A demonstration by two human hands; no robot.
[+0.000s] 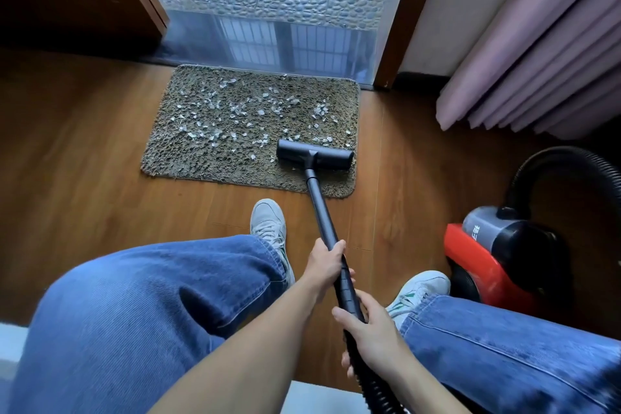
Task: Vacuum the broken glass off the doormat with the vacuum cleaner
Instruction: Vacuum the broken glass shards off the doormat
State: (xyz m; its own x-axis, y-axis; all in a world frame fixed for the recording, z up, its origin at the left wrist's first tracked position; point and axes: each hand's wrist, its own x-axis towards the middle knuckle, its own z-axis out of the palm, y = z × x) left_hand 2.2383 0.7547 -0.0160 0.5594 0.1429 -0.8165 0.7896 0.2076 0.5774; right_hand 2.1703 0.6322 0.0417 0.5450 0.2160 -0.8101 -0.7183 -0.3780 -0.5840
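Note:
A shaggy brown doormat (188,158) lies on the wooden floor before a glass door. Pale shards of broken glass (235,111) are scattered over its middle and far half. The black floor head (315,155) of the vacuum cleaner rests on the mat's near right part. Its black wand (321,208) slants back toward me. My left hand (324,267) grips the wand's lower end. My right hand (373,334) grips the ribbed hose handle just behind it.
The red and black vacuum body (497,255) sits on the floor at the right, its black hose (568,161) arching above it. Pink curtains (537,60) hang at the far right. My knees in blue jeans and white sneakers (268,225) flank the wand.

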